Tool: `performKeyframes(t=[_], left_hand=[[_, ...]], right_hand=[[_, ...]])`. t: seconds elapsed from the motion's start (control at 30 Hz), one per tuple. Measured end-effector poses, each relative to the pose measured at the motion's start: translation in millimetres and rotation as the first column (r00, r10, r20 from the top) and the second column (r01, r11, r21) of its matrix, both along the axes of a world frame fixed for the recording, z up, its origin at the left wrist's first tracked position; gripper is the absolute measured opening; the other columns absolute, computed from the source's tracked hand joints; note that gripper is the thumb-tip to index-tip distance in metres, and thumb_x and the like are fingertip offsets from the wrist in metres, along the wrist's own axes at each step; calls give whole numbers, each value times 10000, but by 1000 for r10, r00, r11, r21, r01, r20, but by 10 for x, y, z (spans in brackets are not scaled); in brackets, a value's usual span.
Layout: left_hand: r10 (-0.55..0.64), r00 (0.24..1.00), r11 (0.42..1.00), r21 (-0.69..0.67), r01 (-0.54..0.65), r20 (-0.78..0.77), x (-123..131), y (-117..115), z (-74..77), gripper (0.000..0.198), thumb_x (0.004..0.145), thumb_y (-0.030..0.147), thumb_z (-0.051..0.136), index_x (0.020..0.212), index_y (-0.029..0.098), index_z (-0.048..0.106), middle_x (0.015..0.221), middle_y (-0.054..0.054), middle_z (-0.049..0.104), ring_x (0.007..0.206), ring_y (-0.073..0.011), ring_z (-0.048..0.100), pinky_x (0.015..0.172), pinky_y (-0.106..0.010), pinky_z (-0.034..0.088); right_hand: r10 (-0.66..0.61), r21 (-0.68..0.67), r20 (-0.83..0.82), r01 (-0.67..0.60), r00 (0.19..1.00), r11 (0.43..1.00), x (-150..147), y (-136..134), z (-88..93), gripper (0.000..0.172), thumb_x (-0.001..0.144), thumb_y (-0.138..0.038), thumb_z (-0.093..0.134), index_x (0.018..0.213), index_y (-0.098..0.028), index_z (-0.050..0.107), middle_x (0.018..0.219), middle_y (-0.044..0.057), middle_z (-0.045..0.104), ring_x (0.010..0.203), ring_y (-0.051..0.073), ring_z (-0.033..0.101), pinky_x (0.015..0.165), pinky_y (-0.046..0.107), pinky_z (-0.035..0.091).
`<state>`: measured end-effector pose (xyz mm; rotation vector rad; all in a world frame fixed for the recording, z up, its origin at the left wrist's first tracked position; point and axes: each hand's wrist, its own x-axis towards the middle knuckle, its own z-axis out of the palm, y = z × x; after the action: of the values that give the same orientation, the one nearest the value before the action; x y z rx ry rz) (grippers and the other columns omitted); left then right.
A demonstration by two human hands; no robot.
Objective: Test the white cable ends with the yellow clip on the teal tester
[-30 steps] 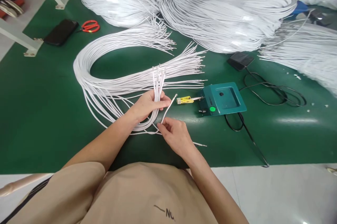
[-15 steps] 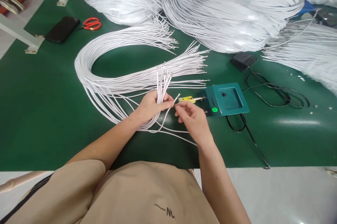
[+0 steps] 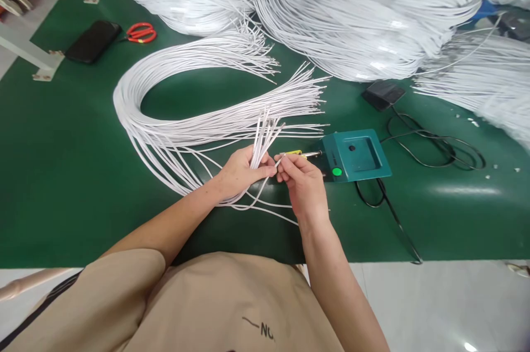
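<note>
Where left hand (image 3: 242, 174) and right hand (image 3: 306, 185) almost meet: the end of a single white wire (image 3: 278, 163), lying between the left thumb tip and the right fingertips
Left grip: closed around a held bundle (image 3: 260, 145) of white wires, their ends fanning up and to the right above the thumb
Right fingers: drawn together at the wire's end; whether they pinch it or merely touch it, I cannot tell
Wire's long axis: slanting from below the left hand up and rightward, roughly toward the yellow piece (image 3: 295, 152)
Yellow piece: at the metal rod (image 3: 313, 154) that juts left from the teal box (image 3: 343, 148), just beyond the right fingers, which hide part of it; contact with the wire cannot be made out
Nearer hand: the right, between the left hand and the teal box, which lies to its right and slightly farther off
Wire loop (image 3: 128, 92): on the green table (image 3: 62, 175), beyond and left of the hands, its bend leftward, its loose ends rightward
</note>
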<state>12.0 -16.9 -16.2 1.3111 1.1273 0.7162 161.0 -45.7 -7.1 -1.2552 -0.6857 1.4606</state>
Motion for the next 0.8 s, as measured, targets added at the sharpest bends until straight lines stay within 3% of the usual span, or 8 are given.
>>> performKeyframes(t=[0.13,0.23,0.33,0.4,0.57,0.67,0.8], left_hand=[[24,1000,1000,0,-24,-12,4,-6,14,201,697,289,729,735,159,580,822,-17,664,758,-141,598,722,-277,458],[-10,999,999,-39,11,34,25,-23,49,155,723,256,697,744,157,580,761,-24,670,718,-151,630,711,-292,487],[-37,994,996,-81,45,100,54,-40,85,106,738,199,662,766,155,569,751,-27,681,704,-159,661,722,-306,516],[-27,994,996,-86,36,103,61,-43,101,125,726,183,667,765,157,551,749,-18,681,697,-156,664,715,-301,523],[-51,999,999,-3,51,-13,31,-16,103,134,733,224,666,725,146,557,783,-11,661,707,-134,638,706,-274,505],[-37,999,999,-13,37,-8,29,-9,87,145,742,234,665,742,143,551,745,3,634,674,-114,617,691,-259,491],[14,994,997,-71,-6,113,55,-23,60,195,747,213,663,902,145,567,756,14,602,621,-91,576,606,-231,474]], right_hand=[[42,-97,-262,-70,964,993,-2,12,-4,201,698,-291,720,611,-166,589,566,-64,362,498,63,271,487,229,324],[49,-128,-270,-86,962,988,3,45,24,213,740,-338,679,639,-165,609,531,-79,271,475,66,243,473,227,316],[65,-118,-189,-88,980,989,12,96,57,298,765,-454,655,742,-158,673,496,-77,299,458,77,321,465,226,321],[102,-113,-153,-120,983,986,17,123,64,331,752,-483,677,692,-157,661,473,-70,323,459,84,373,459,223,314],[112,-137,-296,-158,949,978,30,104,42,333,720,-453,741,633,-151,631,493,-77,306,471,60,328,474,202,321],[84,-125,-330,-132,940,983,30,53,27,258,722,-392,754,714,-147,672,542,-70,355,503,56,315,504,201,353],[16,-77,-218,-34,976,996,15,8,4,262,732,-415,734,795,-162,709,626,-33,496,550,72,405,547,224,400]])
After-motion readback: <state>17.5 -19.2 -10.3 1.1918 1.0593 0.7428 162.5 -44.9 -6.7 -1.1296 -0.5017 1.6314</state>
